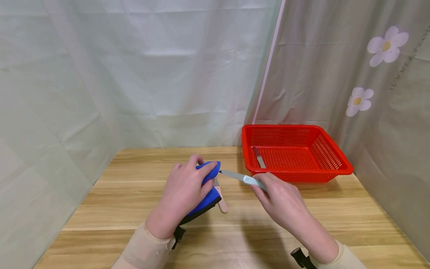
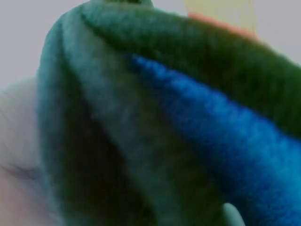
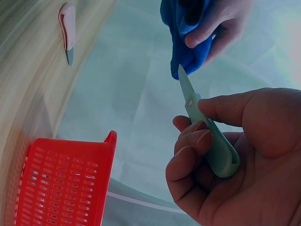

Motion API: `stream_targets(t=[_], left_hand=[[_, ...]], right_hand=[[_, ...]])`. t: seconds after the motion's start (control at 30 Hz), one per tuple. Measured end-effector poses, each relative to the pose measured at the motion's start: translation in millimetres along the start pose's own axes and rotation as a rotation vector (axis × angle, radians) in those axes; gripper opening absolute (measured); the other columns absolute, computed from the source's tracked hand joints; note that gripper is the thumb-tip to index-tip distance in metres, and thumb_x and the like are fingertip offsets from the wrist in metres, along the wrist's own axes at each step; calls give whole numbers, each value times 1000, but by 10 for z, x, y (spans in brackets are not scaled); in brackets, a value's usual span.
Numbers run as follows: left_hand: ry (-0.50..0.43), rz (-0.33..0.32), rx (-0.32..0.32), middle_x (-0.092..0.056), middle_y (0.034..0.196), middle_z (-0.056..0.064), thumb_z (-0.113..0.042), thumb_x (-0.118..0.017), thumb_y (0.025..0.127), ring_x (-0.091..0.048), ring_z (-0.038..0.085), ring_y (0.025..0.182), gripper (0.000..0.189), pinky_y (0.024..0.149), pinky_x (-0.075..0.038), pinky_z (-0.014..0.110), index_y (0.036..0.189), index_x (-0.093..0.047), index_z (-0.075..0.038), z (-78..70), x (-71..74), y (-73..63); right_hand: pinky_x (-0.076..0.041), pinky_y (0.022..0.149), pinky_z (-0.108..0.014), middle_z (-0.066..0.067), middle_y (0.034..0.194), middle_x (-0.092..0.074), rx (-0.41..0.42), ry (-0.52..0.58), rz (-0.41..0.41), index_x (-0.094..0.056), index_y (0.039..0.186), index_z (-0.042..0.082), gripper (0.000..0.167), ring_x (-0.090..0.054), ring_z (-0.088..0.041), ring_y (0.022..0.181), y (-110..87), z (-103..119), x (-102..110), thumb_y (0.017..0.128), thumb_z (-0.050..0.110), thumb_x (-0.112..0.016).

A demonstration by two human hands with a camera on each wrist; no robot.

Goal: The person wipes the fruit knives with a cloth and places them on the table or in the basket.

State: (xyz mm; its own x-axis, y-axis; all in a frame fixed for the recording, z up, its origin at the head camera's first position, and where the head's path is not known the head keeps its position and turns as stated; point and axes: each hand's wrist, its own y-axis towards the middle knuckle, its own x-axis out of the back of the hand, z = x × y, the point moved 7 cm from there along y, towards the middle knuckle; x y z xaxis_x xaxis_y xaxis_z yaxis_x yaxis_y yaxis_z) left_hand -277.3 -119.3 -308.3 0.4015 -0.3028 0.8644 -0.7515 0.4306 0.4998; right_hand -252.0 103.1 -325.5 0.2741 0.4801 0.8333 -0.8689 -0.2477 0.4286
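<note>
My left hand (image 1: 186, 185) grips a folded blue cloth (image 1: 207, 201) with a black edge, held above the wooden table. My right hand (image 1: 282, 198) holds a folding knife (image 1: 254, 182) by its pale green handle, blade out. The blade points left, its tip right at the cloth's edge in the head view. Under the cloth lies a second folding knife (image 1: 222, 205) with a pink handle, its blade partly hidden in the head view. Blurred cloth (image 2: 221, 127) fills most of the left wrist view.
A red plastic basket (image 1: 292, 177) with slotted walls stands at the table's back right. Inside it, near the left wall, lies another knife (image 1: 260, 161) with a pale handle. Pale curtains (image 1: 188, 74) hang behind and beside the wooden table (image 1: 111, 201).
</note>
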Motion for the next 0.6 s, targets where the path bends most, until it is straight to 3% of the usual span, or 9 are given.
stream_targets(t=[0.2,0.4,0.6], left_hand=[[17,-2,-6,-67,124,17,-29,-87,97,-72,30,102,43,79,-54,49,139,-79,-20,-25,31,-12],[-10,-38,-109,-69,123,16,-31,-86,97,-76,30,100,43,82,-58,50,138,-79,-22,-272,62,-29],[-2,-31,-149,-69,125,14,-33,-84,98,-76,29,98,43,80,-54,43,140,-79,-25,-452,22,-57]], right_hand=[[-43,55,-30,10,82,-53,-9,3,7,-77,114,18,15,-46,-7,64,-8,-9,-11,101,19,-84],[-43,55,-30,9,83,-54,-10,2,25,-77,115,17,16,-47,-8,64,-12,3,-47,101,19,-83],[-45,56,-29,9,84,-56,4,-3,30,-76,114,17,14,-49,-7,66,-12,31,-70,102,20,-83]])
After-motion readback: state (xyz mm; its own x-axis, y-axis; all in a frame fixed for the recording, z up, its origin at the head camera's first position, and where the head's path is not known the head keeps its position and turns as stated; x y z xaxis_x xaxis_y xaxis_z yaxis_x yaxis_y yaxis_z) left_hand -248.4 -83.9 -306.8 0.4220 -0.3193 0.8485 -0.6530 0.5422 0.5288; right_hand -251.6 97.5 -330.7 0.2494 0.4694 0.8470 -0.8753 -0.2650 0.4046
